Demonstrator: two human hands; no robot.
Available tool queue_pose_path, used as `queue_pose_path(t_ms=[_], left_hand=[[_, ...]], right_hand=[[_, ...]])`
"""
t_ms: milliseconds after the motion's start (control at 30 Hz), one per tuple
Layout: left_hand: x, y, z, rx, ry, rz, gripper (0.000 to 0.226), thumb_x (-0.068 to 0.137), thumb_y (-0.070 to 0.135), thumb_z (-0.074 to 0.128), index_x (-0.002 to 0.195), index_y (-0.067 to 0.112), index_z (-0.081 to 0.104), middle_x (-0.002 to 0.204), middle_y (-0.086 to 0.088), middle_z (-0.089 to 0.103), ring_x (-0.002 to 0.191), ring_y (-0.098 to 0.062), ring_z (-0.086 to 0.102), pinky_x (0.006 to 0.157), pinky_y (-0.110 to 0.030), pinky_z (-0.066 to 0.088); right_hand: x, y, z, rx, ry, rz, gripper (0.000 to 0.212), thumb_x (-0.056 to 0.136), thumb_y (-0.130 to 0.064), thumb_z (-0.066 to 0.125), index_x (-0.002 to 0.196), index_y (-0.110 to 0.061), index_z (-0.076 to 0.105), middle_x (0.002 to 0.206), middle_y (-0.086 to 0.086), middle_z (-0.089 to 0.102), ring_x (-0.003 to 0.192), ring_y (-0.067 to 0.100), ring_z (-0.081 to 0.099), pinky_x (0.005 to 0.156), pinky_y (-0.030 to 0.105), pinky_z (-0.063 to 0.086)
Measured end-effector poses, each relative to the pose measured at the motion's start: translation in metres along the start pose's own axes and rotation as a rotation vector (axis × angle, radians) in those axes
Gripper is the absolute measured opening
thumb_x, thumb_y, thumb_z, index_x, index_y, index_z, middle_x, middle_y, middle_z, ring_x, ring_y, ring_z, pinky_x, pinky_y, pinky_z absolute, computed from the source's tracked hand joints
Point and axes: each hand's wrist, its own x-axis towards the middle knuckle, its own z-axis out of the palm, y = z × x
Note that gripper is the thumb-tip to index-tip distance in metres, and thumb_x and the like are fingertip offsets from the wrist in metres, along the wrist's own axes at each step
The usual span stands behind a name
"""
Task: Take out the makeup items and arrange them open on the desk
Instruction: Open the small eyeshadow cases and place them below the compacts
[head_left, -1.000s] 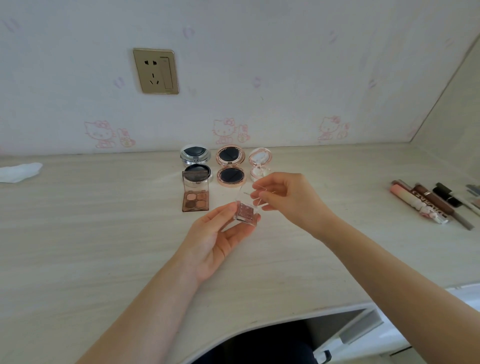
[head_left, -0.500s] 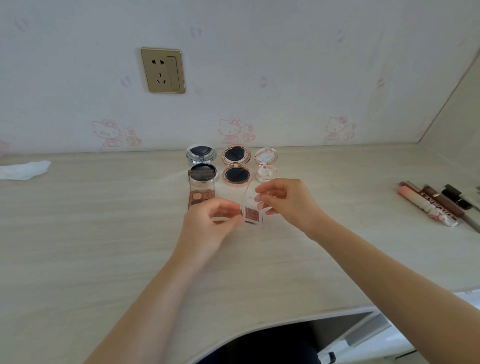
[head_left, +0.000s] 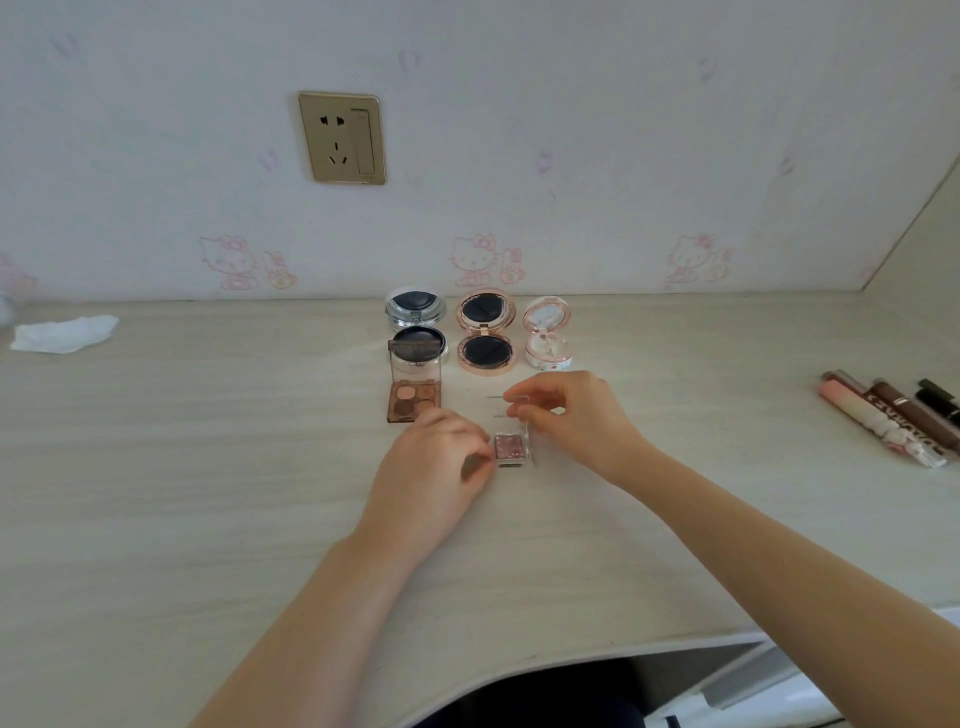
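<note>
A small clear eyeshadow case (head_left: 510, 448) with a pink glitter pan sits open on the desk (head_left: 208, 467). My left hand (head_left: 434, 467) pinches its left side at the base. My right hand (head_left: 576, 421) holds the raised clear lid from the right. Behind stand four opened items: a brown four-pan palette (head_left: 414, 395), a silver round compact (head_left: 417, 327), a rose-gold round compact (head_left: 485, 332) and a pink clear compact (head_left: 548, 335).
Several lip tubes and pencils (head_left: 893, 415) lie at the right side of the desk. A crumpled white tissue (head_left: 62, 333) lies far left. A wall socket (head_left: 343, 137) sits above. The desk's curved front edge (head_left: 571, 662) is near me.
The small case came down from my raised left palm onto the desk in front of the rose-gold compact. My left hand turned palm-down. My right hand stayed on the lid.
</note>
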Motion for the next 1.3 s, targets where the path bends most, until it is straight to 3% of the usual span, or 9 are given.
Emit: queue_pose_path(t_ms=[100, 233, 433, 667, 833, 1167, 1300], left_hand=[[0.005, 0.003, 0.002, 0.139, 0.035, 0.069, 0.003, 0.077, 0.011, 0.075, 0.074, 0.011, 0.075, 0.082, 0.006, 0.072, 0.09, -0.022, 0.061, 0.079, -0.031, 0.051], [0.014, 0.003, 0.006, 0.308, 0.035, 0.142, 0.005, 0.075, 0.011, 0.075, 0.071, 0.013, 0.073, 0.074, 0.005, 0.069, 0.09, -0.022, 0.063, 0.085, -0.032, 0.05], [0.026, -0.015, 0.008, 0.433, 0.081, 0.162, 0.006, 0.074, 0.006, 0.076, 0.073, 0.011, 0.072, 0.075, 0.001, 0.068, 0.088, -0.024, 0.064, 0.092, -0.04, 0.049], [0.028, -0.017, 0.01, 0.442, 0.117, 0.132, 0.004, 0.076, 0.013, 0.077, 0.078, 0.011, 0.075, 0.079, 0.003, 0.071, 0.093, -0.024, 0.065, 0.099, -0.052, 0.044], [0.028, -0.016, 0.011, 0.402, 0.105, 0.12, 0.006, 0.08, 0.015, 0.075, 0.082, 0.01, 0.076, 0.083, 0.002, 0.072, 0.095, -0.025, 0.065, 0.097, -0.052, 0.045], [0.027, -0.019, 0.012, 0.365, 0.126, 0.11, 0.007, 0.083, 0.016, 0.071, 0.083, 0.01, 0.075, 0.089, 0.002, 0.071, 0.1, -0.027, 0.063, 0.096, -0.046, 0.046], [0.026, -0.018, 0.01, 0.387, 0.179, 0.165, 0.005, 0.082, 0.014, 0.071, 0.083, 0.01, 0.074, 0.091, 0.002, 0.071, 0.099, -0.027, 0.063, 0.093, -0.044, 0.048]], right_hand=[[0.006, 0.004, 0.002, -0.026, 0.042, -0.002, 0.016, 0.086, -0.012, 0.067, 0.098, -0.019, 0.074, 0.089, -0.003, 0.073, 0.082, 0.009, 0.064, 0.072, 0.003, 0.041], [0.02, 0.006, 0.003, 0.014, 0.068, 0.022, 0.019, 0.084, -0.01, 0.068, 0.101, -0.018, 0.074, 0.085, -0.002, 0.07, 0.072, -0.001, 0.059, 0.07, 0.001, 0.04], [0.036, 0.003, 0.005, 0.019, 0.053, -0.025, 0.02, 0.084, -0.002, 0.065, 0.102, -0.011, 0.072, 0.091, 0.003, 0.073, 0.081, 0.01, 0.064, 0.071, 0.0, 0.041], [0.046, 0.005, 0.009, 0.009, 0.048, -0.052, 0.026, 0.083, 0.003, 0.061, 0.103, -0.012, 0.071, 0.094, 0.003, 0.072, 0.082, 0.011, 0.063, 0.072, 0.0, 0.04], [0.049, 0.007, 0.013, 0.023, 0.054, -0.032, 0.028, 0.083, 0.003, 0.059, 0.103, -0.014, 0.07, 0.093, 0.004, 0.072, 0.086, 0.016, 0.065, 0.074, 0.003, 0.042], [0.046, 0.009, 0.013, 0.036, 0.054, 0.012, 0.03, 0.086, -0.003, 0.057, 0.112, -0.014, 0.064, 0.096, -0.002, 0.07, 0.081, 0.007, 0.062, 0.07, 0.002, 0.043], [0.037, 0.008, 0.002, -0.022, 0.028, -0.004, 0.036, 0.088, -0.008, 0.058, 0.124, -0.015, 0.057, 0.109, -0.002, 0.068, 0.092, 0.009, 0.063, 0.082, 0.017, 0.047]])
